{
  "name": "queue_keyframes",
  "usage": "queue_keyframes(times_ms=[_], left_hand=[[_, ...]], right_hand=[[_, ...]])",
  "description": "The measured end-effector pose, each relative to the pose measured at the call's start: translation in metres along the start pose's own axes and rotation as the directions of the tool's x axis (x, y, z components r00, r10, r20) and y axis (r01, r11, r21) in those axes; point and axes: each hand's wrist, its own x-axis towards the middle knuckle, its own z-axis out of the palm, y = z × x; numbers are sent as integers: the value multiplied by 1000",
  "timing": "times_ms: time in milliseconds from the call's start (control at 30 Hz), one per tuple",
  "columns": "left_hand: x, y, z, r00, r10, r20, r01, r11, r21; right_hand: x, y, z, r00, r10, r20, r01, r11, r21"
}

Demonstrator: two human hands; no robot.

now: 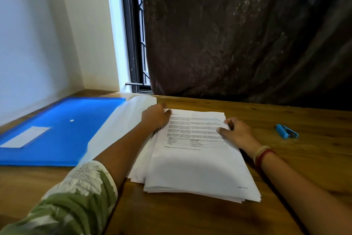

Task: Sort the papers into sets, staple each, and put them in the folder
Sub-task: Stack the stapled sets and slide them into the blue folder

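Observation:
A thick stack of printed white papers point(198, 170) lies on the wooden table in front of me, its top sheet showing text and a small table. My left hand point(155, 116) grips the stack's upper left corner, thumb on the top sheet. My right hand point(236, 131) holds the upper right edge, thumb pressed onto the page and fingers curled at the side. More white sheets point(118, 131) lie to the left, partly under my left arm. A blue folder point(62, 130) with a white label lies flat at far left. A blue stapler point(287, 131) sits to the right.
The wooden table point(285, 158) runs up to a white wall on the left, a barred window at the back and a dark curtain point(238, 34) behind the papers. The stapler lies apart from the stack, beyond my right hand.

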Motion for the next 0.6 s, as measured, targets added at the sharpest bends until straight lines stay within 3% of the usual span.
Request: queue_keyframes(times_ms=[100,167,367,500,600], left_hand=[[0,-3,2,1000,13,-16,-10,990,142],[-1,-5,5,1000,-15,-2,15,993,118],[1,-5,6,996,-79,28,77,995,70],[5,-15,11,995,-76,58,87,969,-229],[3,-14,7,994,-89,57,105,881,-461]], right_hand=[[-5,-3,5,1000,-10,-10,10,997,-81],[-8,-5,5,1000,5,-7,-5,997,-76],[-10,-9,1,999,44,-20,-41,993,108],[-14,-12,1,997,77,-5,-68,911,408],[-14,-11,1,996,78,-35,-50,867,496]])
